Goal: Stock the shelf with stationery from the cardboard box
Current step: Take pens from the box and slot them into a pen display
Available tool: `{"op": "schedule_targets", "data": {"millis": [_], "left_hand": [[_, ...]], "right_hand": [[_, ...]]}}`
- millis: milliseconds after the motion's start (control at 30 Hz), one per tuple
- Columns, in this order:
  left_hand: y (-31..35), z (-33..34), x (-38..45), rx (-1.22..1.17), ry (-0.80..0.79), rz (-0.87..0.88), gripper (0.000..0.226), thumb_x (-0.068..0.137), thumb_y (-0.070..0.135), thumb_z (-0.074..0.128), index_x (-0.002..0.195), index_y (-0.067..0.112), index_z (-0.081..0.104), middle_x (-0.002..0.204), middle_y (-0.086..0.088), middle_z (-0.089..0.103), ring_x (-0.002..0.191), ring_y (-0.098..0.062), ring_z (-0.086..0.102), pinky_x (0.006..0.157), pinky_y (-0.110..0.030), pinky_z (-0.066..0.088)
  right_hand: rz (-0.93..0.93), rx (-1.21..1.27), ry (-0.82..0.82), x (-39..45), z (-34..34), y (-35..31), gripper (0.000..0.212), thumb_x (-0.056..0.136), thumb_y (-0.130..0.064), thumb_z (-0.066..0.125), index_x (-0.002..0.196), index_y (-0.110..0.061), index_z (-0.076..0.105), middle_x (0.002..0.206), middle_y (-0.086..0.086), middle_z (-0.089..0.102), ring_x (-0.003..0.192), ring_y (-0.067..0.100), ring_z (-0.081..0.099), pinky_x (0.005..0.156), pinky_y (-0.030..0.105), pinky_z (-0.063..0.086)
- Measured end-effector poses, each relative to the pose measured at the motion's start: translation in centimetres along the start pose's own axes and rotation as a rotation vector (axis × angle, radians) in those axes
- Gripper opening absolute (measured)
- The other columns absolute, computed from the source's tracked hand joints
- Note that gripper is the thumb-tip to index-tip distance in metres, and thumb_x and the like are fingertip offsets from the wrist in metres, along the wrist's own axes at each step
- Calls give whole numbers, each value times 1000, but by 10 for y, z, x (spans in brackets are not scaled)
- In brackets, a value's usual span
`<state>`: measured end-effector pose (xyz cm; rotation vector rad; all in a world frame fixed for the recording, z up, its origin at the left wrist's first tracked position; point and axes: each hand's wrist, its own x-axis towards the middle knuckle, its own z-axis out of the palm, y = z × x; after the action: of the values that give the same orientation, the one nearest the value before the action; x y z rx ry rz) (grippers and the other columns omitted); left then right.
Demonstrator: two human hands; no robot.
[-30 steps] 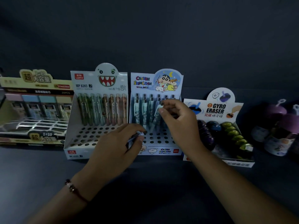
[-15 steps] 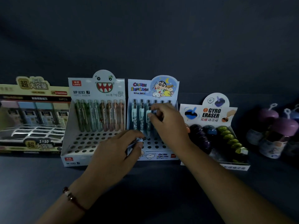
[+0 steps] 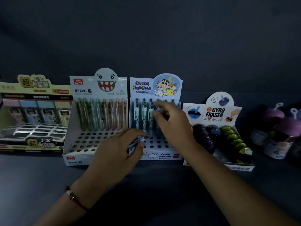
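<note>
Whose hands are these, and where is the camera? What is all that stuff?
No machine here: these are a person's two bare hands, filmed by a camera worn on the head, looking forward and down. On the dark shelf stand display boxes: a monster-face pen box, a Crayon Shinchan pen box and a Gyro Eraser box with round erasers. The left hand holds pens in its grip. The right hand reaches among the pens standing in the Shinchan box; whether it pinches one is hard to tell in the dim light.
</note>
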<state>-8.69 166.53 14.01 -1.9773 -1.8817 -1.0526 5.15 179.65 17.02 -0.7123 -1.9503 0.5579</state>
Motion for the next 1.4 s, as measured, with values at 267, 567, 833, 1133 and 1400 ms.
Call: {"op": "schedule_targets", "data": {"millis": [267,567,833,1133,1400], "left_hand": [[1,-1,0,-59,88,-90,27,90,38,63,114,28,60,96,18,59,77,-6,59,63,-14,44],[6,-4,2,-113,134,-24,33,87,45,65,110,22,71,93,22,58,84,12,54,74,0,40],[7,-1,-2,-64,114,31,37,93,47,51,114,24,70,101,16,64,85,2,57,74,-10,45],[10,14,-6,149,-397,101,60,91,70,22,148,51,24,158,24,13,143,4,2,115,-25,4],[10,14,-8,171,-466,91,63,88,72,20,148,55,13,156,31,10,131,16,-6,104,-11,-11]], "right_hand": [[81,220,-427,-16,-32,-16,25,91,-14,65,107,-32,69,96,-10,66,88,6,63,76,21,56],[69,308,-496,-15,-36,-20,13,86,-16,74,99,-19,73,92,-8,75,89,3,70,80,21,56],[158,491,-314,-1,-58,-17,6,93,-13,63,94,-14,69,87,1,75,77,14,71,64,26,57],[52,283,308,10,-75,6,9,95,-16,62,94,-22,68,82,-8,72,76,8,70,68,28,57],[-33,83,210,3,-56,12,18,96,-24,62,111,-18,70,97,-13,71,93,0,67,85,29,56]]}}
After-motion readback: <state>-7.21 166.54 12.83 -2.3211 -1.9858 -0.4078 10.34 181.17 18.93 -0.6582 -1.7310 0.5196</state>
